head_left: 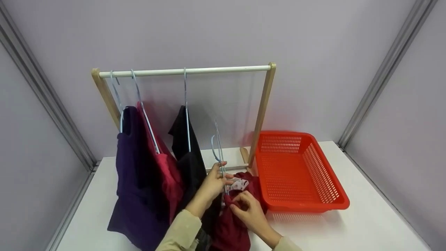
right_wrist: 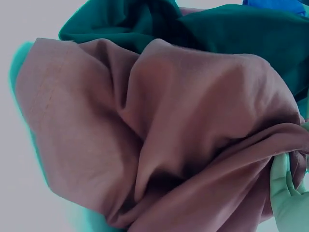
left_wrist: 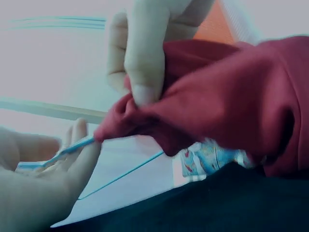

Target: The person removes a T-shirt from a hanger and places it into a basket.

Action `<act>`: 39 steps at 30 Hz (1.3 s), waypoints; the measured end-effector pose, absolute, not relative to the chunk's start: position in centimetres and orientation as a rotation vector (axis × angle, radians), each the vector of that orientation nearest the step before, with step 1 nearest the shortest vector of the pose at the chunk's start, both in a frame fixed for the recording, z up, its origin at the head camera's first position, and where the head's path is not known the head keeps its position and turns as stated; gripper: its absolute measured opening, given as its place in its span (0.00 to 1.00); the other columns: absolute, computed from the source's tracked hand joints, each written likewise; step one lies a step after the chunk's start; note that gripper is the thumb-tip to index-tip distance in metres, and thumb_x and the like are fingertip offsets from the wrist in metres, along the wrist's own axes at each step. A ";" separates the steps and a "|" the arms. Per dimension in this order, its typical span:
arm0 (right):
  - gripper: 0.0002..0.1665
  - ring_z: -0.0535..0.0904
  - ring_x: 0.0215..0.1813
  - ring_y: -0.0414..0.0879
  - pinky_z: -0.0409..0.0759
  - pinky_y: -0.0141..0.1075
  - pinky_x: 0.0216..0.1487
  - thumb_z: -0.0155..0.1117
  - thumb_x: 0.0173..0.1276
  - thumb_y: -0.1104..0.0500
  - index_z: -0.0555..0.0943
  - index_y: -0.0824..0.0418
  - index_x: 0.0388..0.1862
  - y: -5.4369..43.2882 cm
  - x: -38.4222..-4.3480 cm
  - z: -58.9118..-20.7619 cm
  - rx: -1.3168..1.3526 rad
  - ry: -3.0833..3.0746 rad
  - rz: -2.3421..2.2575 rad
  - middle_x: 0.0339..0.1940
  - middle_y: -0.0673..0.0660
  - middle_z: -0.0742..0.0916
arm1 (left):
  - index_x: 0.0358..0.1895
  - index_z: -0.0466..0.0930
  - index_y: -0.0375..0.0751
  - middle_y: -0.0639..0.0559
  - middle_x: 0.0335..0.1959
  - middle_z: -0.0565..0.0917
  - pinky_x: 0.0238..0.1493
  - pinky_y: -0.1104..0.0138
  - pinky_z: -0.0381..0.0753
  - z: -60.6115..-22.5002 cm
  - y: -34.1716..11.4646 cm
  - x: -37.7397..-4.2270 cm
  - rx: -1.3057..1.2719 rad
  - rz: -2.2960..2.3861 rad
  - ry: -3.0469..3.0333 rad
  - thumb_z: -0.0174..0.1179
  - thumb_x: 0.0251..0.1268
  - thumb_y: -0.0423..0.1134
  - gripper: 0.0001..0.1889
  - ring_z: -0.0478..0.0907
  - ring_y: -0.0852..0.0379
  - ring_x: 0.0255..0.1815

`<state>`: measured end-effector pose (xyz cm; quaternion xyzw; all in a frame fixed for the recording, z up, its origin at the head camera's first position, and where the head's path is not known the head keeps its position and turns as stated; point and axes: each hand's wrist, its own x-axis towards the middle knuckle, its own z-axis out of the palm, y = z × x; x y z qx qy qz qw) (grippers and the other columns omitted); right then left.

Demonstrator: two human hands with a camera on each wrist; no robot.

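Observation:
My left hand (head_left: 209, 185) holds a light blue wire hanger (head_left: 214, 151) near the base of its hook, which points up and away. My right hand (head_left: 252, 213) pinches the edge of a dark red garment (head_left: 231, 228) between thumb and fingers. In the left wrist view, the bunched edge of the garment (left_wrist: 227, 96) covers one end of the hanger wire. A pale patterned patch (head_left: 239, 184) shows amid the red cloth. Loose folds of the same garment (right_wrist: 164, 111) fill most of the right wrist view.
A rack with a white bar (head_left: 226, 69) and wooden legs stands behind. From it hang a purple garment (head_left: 136, 205), a bright pink one (head_left: 167, 174) and a black one (head_left: 191, 167) on hangers. A red plastic basket (head_left: 334, 177) sits on the white table at right.

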<state>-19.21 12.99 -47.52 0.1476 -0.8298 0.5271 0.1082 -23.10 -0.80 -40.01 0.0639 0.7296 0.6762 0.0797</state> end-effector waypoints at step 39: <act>0.03 0.70 0.36 0.33 0.70 0.22 0.37 0.63 0.60 0.63 0.78 0.62 0.30 18.2 -19.5 -50.8 1.226 -2.584 1.272 0.30 0.56 0.79 | 0.62 0.65 0.33 0.40 0.34 0.79 0.22 0.72 0.77 -40.7 -1.1 -25.1 -0.015 2.303 2.292 0.45 0.71 0.25 0.17 0.81 0.60 0.25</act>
